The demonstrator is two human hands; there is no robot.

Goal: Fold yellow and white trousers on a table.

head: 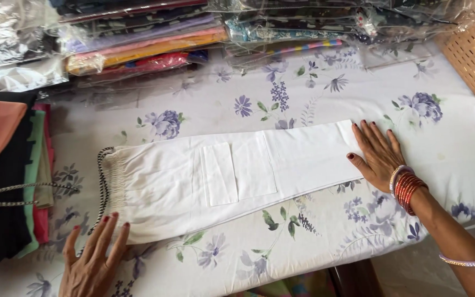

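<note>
- While the folded white trousers (232, 179) lay flat on the floral bedsheet (446, 137), their long axis ran left to right between the hands.
- The right hand (379, 154) pressed flat, fingers spread, on the leg end, grasping nothing.
- The left hand (92, 261) lay open at the waistband's drawstring (103, 190) corner.

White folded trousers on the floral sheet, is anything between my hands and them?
Nothing visible. The right hand lies flat on the narrow end of the white trousers, and the left hand has its fingertips at the lower edge by the waistband.
</note>
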